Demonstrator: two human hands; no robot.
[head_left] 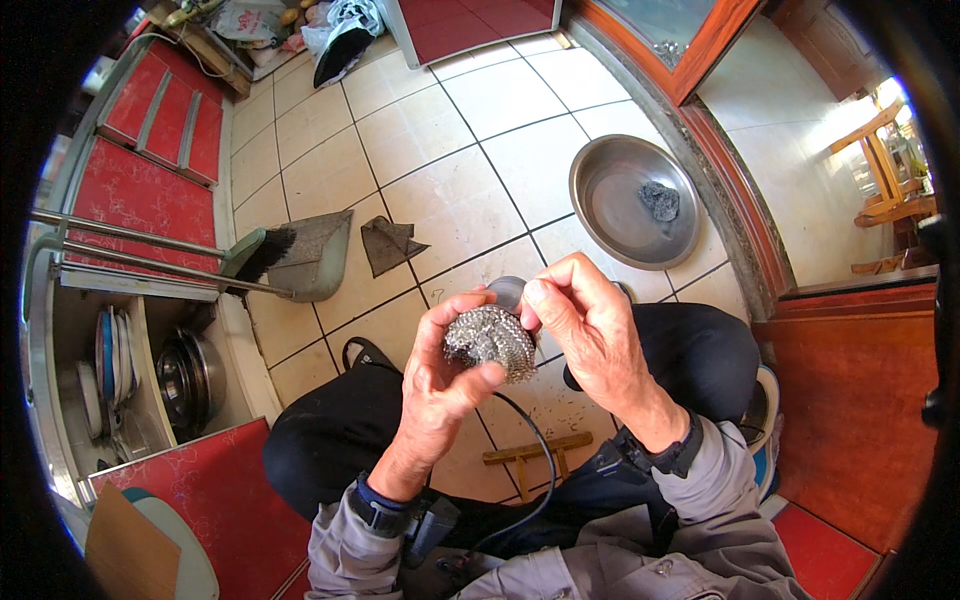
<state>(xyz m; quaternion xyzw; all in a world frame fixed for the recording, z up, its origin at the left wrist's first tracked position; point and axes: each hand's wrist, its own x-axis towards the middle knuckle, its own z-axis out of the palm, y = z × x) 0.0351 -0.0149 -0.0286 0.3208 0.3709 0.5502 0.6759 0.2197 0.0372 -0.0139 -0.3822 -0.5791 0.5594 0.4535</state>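
A silvery steel wool scrubber [492,342] is held in my left hand [436,372], its fingers and thumb curled round the coiled mesh. Close against the scrubber's right side, my right hand [592,330] is closed in a pinch of thumb and forefinger. Whatever lies in that pinch is too small to tell. Between my two hands shows a round grey thing [508,291]; my fingers partly cover it, and I cannot tell whether it is held or lies beyond them.
A steel basin [612,222] with a dark grey clump [659,201] stands at the right on the tiles. Left lie a dustpan [318,262], a broom [258,258] and a dark cloth [390,245]. An open cupboard [142,345] holds dishes. A small wooden frame [538,449] lies below my hands.
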